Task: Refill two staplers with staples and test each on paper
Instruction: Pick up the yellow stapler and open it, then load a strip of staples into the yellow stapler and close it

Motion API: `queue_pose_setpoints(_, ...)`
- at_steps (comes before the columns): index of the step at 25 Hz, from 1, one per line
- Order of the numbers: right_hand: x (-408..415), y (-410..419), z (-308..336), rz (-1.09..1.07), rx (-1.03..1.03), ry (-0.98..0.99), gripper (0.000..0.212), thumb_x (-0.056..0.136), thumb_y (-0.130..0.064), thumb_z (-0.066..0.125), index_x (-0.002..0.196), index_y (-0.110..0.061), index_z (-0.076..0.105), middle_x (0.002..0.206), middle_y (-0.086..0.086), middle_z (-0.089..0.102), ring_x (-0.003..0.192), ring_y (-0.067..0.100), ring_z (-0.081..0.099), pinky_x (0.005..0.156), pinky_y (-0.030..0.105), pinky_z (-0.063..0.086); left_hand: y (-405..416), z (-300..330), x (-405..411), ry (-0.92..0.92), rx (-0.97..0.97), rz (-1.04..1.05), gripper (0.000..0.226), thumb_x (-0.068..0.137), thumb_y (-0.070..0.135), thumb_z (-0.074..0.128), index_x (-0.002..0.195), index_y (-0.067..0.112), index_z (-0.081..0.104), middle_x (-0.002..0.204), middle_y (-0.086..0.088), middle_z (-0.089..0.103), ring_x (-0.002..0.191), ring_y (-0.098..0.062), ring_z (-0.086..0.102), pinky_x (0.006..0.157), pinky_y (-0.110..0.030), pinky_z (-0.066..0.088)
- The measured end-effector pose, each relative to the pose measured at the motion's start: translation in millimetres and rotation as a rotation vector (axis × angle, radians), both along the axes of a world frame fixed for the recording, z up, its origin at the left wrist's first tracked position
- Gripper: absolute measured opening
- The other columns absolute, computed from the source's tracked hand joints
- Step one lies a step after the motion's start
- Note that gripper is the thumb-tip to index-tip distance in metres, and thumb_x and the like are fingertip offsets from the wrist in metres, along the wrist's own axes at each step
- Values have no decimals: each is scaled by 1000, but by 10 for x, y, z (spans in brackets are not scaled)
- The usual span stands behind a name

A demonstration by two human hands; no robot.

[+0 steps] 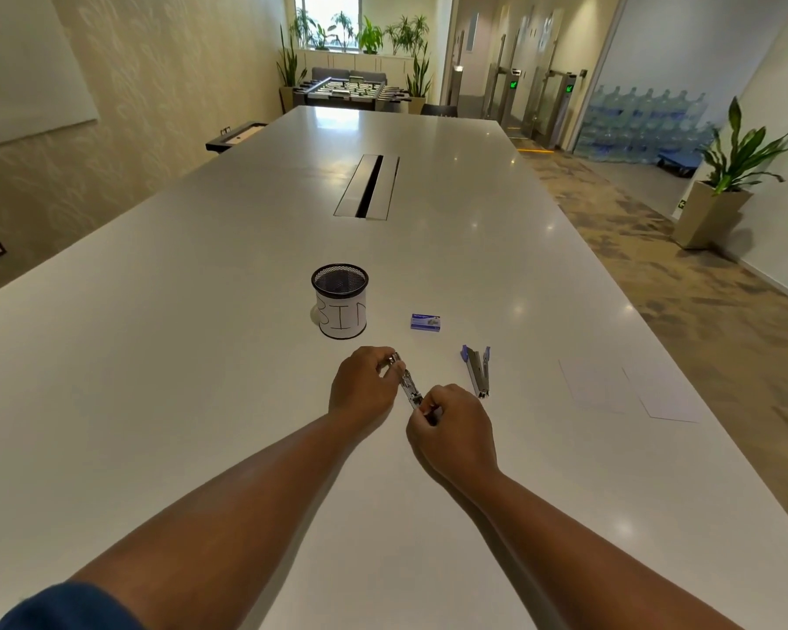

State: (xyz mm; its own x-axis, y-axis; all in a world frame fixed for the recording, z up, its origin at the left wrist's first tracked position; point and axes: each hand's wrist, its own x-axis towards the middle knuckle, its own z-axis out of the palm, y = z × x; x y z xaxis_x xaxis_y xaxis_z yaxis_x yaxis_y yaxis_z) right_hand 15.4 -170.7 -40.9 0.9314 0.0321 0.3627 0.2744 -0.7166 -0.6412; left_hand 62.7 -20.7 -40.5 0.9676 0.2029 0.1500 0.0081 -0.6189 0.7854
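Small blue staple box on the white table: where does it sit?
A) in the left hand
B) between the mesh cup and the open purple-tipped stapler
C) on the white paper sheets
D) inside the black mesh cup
B: the small blue staple box lies on the table right of the black mesh cup labelled BIN and just beyond the open purple-tipped stapler, untouched by either hand.

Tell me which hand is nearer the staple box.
Right. The right hand lies just below the staple box; the left hand sits below and further left, both gripping the silver stapler.
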Motion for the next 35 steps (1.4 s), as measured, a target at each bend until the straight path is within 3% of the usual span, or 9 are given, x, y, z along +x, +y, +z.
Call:
queue_pose_setpoints(3, 9, 11, 11, 5, 21, 32, 7, 83, -29, 59, 84, -25, 64, 66, -9, 59, 62, 11, 56, 57, 28, 47, -19, 11, 21, 4, 19, -26, 29, 93, 42, 66, 118, 30, 71, 116, 9, 73, 106, -12, 67, 90, -36, 56)
queue_pose_setpoints(7, 78, 12, 70, 25, -66, 139, 30, 90, -30, 55, 118, -27, 66, 74, -6, 68, 69, 14, 62, 63, 29, 48, -44, 18, 21, -5, 181, -109, 29, 98, 45, 54, 120, 35, 70, 125, 12, 70, 113, -21, 63, 92, -45, 55)
queue_pose_setpoints(10, 155, -29, 156, 71, -107, 293, 44, 92, -32, 54, 137, -29, 55, 78, -7, 68, 77, 16, 65, 73, 35, 54, -22, 57, 113, 18, 236, -152, 27, 102, 32, 53, 122, 35, 70, 128, 12, 67, 115, -24, 60, 93, -46, 53)
queue_pose_setpoints(14, 352, -96, 344, 199, -129, 530, 75, 89, -32, 63, 153, -40, 25, 82, -7, 66, 86, 17, 67, 79, 40, 56, 29, 40, 201, -36, 325, -206, 32, 99, 17, 58, 126, 29, 69, 126, 3, 68, 109, -22, 65, 92, -43, 55)
queue_pose_setpoints(20, 591, -107, 413, 274, -207, 618, 86, 82, -37, 78, 152, -41, 28, 112, 0, 68, 98, 20, 67, 93, 46, 56, 30, -29, 228, -94, 388, -196, 33, 100, 21, 55, 129, 34, 66, 125, 3, 66, 105, -20, 61, 87, -37, 52)
queue_pose_setpoints(26, 614, -124, 394, 264, -193, 617, 73, 82, -36, 81, 141, -36, 39, 96, -5, 64, 86, 14, 63, 83, 37, 56, 28, -56, 207, -99, 361, -177, 30, 99, 26, 56, 126, 33, 69, 120, 4, 66, 103, -18, 59, 87, -38, 52)
queue_pose_setpoints(31, 510, -118, 312, 238, -58, 503, 51, 80, -28, 83, 122, -33, 53, 89, -9, 59, 89, 23, 64, 83, 45, 57, 18, -30, 194, -94, 364, -173, 28, 97, 32, 56, 121, 32, 71, 118, 5, 66, 101, -18, 60, 85, -41, 53)
queue_pose_setpoints(35, 456, -89, 284, 255, -24, 411, 44, 81, -17, 82, 109, -32, 51, 113, -6, 57, 98, 18, 58, 84, 38, 55, -7, 5, 174, -107, 388, -164, 26, 96, 34, 60, 117, 28, 73, 115, 2, 67, 97, -19, 63, 80, -37, 53)
